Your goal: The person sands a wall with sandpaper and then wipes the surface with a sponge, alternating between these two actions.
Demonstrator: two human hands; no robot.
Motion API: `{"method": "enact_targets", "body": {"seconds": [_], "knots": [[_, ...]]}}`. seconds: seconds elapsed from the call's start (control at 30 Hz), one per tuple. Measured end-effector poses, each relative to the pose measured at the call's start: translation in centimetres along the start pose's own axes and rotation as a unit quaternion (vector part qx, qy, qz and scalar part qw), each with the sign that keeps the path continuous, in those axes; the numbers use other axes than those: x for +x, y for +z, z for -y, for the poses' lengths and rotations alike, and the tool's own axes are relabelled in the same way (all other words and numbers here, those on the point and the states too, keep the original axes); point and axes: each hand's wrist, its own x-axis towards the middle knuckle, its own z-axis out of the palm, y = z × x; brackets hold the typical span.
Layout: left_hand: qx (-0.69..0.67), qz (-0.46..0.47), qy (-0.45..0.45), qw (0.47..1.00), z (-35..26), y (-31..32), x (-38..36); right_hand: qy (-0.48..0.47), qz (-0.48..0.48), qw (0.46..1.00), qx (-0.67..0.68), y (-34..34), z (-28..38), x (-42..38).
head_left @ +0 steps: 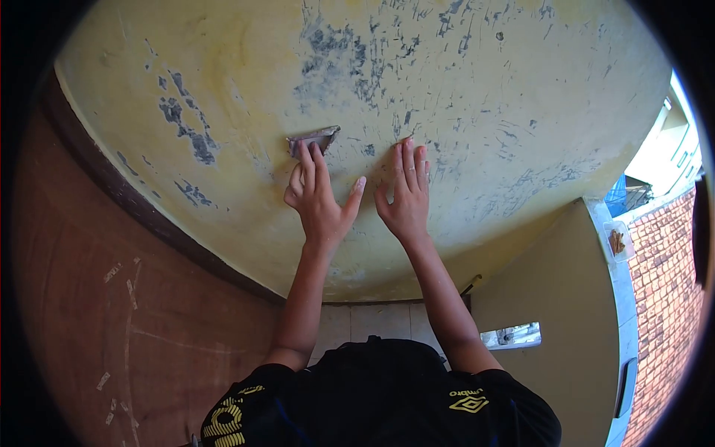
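Note:
My left hand (320, 195) presses a folded grey piece of sandpaper (325, 137) flat against the yellowish wall (246, 89). Its index and middle fingertips lie on the paper, while the thumb is spread out to the side. Just to the right, my right hand (406, 195) rests on the wall with fingers stretched upward and nothing in it. Around and above both hands the wall paint is scraped and patchy, with dark grey marks showing through.
A dark brown frame strip (141, 201) borders the wall beside a reddish-brown panel (67, 283) with tape bits. On the right, a clear plastic tub (617, 241) with brown pieces stands on a ledge (624, 313) above roof tiles (666, 276). Pale floor tiles (372, 322) lie below.

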Motion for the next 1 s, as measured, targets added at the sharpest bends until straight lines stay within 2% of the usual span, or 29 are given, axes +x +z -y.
{"method": "enact_targets", "body": {"seconds": [0.17, 0.23, 0.33, 0.47, 0.53, 0.6, 0.67, 0.73, 0.8, 0.83, 0.87, 0.93, 1.0], "knots": [[-0.004, 0.011, -0.016, 1.0, 0.7, 0.4, 0.6, -0.009, -0.002, 1.0, -0.025, 1.0, -0.7, -0.4], [0.101, -0.025, 0.035, 0.994, 0.6, 0.5, 1.1, -0.007, 0.001, 1.0, -0.023, 1.2, -0.6, -0.5], [0.04, -0.028, 0.038, 0.998, 0.2, 0.3, 2.0, -0.006, 0.008, 1.0, -0.024, 1.3, -0.6, -0.5], [0.036, -0.018, 0.041, 0.998, -0.4, 0.3, 3.6, -0.004, 0.006, 1.0, -0.003, 1.7, -0.4, -0.6], [0.066, 0.04, 0.156, 0.985, -1.1, 0.4, 5.1, -0.002, -0.035, 0.999, 0.015, 2.5, -0.3, -0.6], [0.036, 0.063, 0.168, 0.983, -1.2, 0.5, 5.1, 0.001, -0.021, 1.0, 0.005, 3.0, -0.3, -0.8], [0.135, 0.059, 0.253, 0.956, 1.3, -1.8, 6.8, -0.001, -0.02, 1.0, -0.013, 2.6, -0.7, -0.6], [0.167, 0.06, 0.218, 0.96, 4.8, -3.6, 7.5, 0.006, 0.003, 0.999, -0.034, 2.4, -0.5, -0.7], [0.087, -0.057, 0.105, 0.989, 7.0, -4.0, 8.0, -0.002, 0.001, 0.999, -0.04, 2.6, -0.6, -0.4], [0.069, -0.066, 0.09, 0.991, 4.5, -3.2, 6.9, 0.002, -0.019, 0.999, -0.031, 2.8, -0.2, -0.3], [0.068, -0.059, 0.091, 0.992, 3.3, -2.4, 6.0, 0.006, -0.037, 0.999, -0.024, 2.8, 0.0, -0.5], [0.072, 0.072, 0.209, 0.973, 2.2, -1.7, 4.9, 0.005, -0.04, 0.999, -0.034, 2.9, -0.1, -0.6], [0.116, 0.093, 0.216, 0.965, 4.5, -2.4, 6.6, 0.001, -0.049, 0.998, -0.046, 2.5, -0.3, -0.5]]}}
